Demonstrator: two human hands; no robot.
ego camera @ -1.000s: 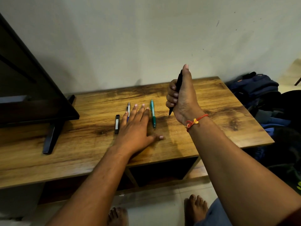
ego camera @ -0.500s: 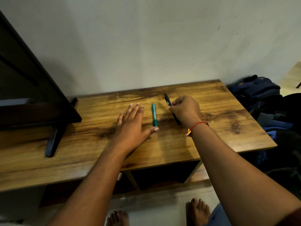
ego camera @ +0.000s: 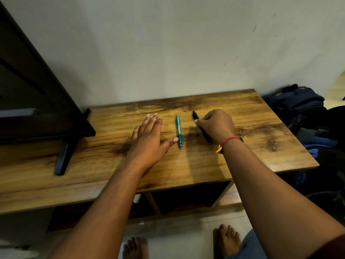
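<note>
gripping a slim black pen [ego camera: 195, 115], right hand [ego camera: 216, 126].

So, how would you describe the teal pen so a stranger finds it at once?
On the brown wooden table against the pale wall, look between the two hands. The teal plastic pen lies there, its tip near the left hand. Unlike the black pen the right hand grips, it is bright, and no fingers hold it.

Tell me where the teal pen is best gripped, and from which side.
Pinch the teal pen mid-barrel from above, probably: it lies flat on the table, slim and straight, with bare wood either side. The left hand lies beside it, thumb at its near end.
</note>
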